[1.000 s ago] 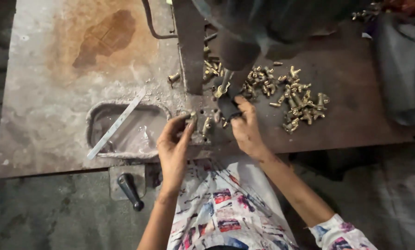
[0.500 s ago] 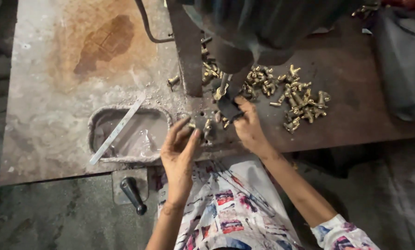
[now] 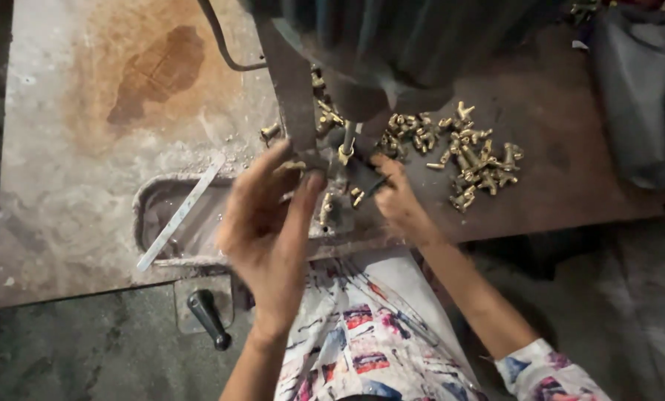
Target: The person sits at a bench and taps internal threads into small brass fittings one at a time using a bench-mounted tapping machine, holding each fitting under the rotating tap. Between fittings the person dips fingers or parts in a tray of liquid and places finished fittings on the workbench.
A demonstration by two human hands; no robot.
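left hand [image 3: 269,223] at drill fixture [image 3: 338,194] | right hand [image 3: 398,199] beside brass fittings [image 3: 473,160]

Metal workshop, stained steel workbench [image 3: 65,186], drill press [image 3: 392,52], brass fittings [image 3: 473,160]

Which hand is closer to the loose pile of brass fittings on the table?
Right. The right hand sits just beside the pile of brass fittings; the left hand is farther off, across the machine's spindle.
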